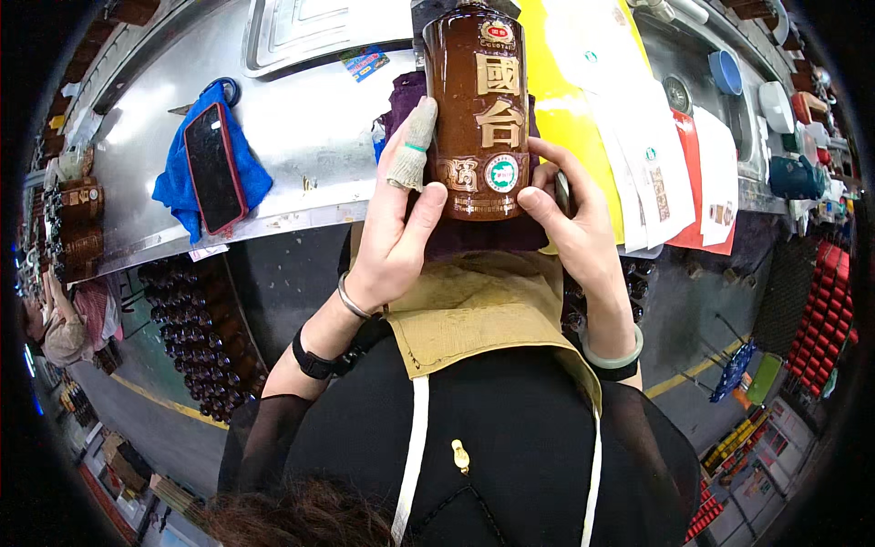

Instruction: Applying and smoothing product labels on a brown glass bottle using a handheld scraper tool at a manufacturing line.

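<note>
A glossy brown bottle (476, 100) with raised gold characters and a small round green-and-white sticker is held in front of me, its base toward me. My left hand (398, 214) presses on its left side, with a greyish knitted finger sleeve (413, 146) on a finger. On the right side, my right hand (574, 214) grips the bottle low down, thumb near the base. A small greyish object (561, 193) shows by the right palm; I cannot make out its kind. Dark purple cloth (406, 98) lies beneath the bottle.
Left on the metal bench (301, 178), a phone (215, 169) rests on a blue cloth (175, 187) beside scissors (230, 89). To the right lie a yellow sheet (567, 100) and sheets of white labels (643, 173). Several dark bottles (196, 333) stand below the bench.
</note>
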Demonstrator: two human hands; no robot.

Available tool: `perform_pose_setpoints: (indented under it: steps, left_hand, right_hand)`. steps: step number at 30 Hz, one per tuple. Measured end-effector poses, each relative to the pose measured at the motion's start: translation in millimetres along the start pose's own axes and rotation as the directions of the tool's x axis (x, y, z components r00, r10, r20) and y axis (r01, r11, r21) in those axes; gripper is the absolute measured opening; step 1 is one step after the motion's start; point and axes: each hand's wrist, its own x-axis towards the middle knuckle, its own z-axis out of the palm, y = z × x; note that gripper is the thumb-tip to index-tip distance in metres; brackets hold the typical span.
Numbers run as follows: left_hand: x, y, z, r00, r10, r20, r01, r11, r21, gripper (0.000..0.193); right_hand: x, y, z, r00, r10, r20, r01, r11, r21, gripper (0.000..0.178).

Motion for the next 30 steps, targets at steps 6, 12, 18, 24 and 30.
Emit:
perform_pose_setpoints:
  steps: [6,12,18,24,30]
  left_hand:
    - [5.6,-4.3,-0.9,0.991,0.136,0.012,-0.121,0.834,0.538,0.105]
    - [4.2,15.7,-1.4,0.972,0.231,-0.042,-0.166,0.804,0.571,0.088]
    - [3.7,-4.0,8.9,0.982,0.154,-0.108,-0.096,0.904,0.416,0.086]
    - [4.3,7.5,12.2,0.987,0.099,-0.123,-0.052,0.94,0.338,0.102]
    - [16.4,18.8,4.7,0.998,0.046,-0.036,-0.042,0.995,0.087,0.11]
  right_hand:
    - [-2.0,-8.5,-9.3,0.992,-0.11,-0.059,0.106,0.992,-0.071,0.063]
    - [-6.5,-10.4,-7.7,0.847,-0.471,-0.248,0.472,0.88,-0.058,0.04]
    - [-25.7,-26.5,-12.2,0.559,-0.754,0.346,0.811,0.409,-0.418,0.024]
    - [-5.9,-20.5,-13.9,0.566,-0.814,0.127,0.724,0.417,-0.55,0.023]
    - [-14.3,-29.0,-24.5,0.668,-0.744,0.0,0.658,0.591,-0.466,0.019]
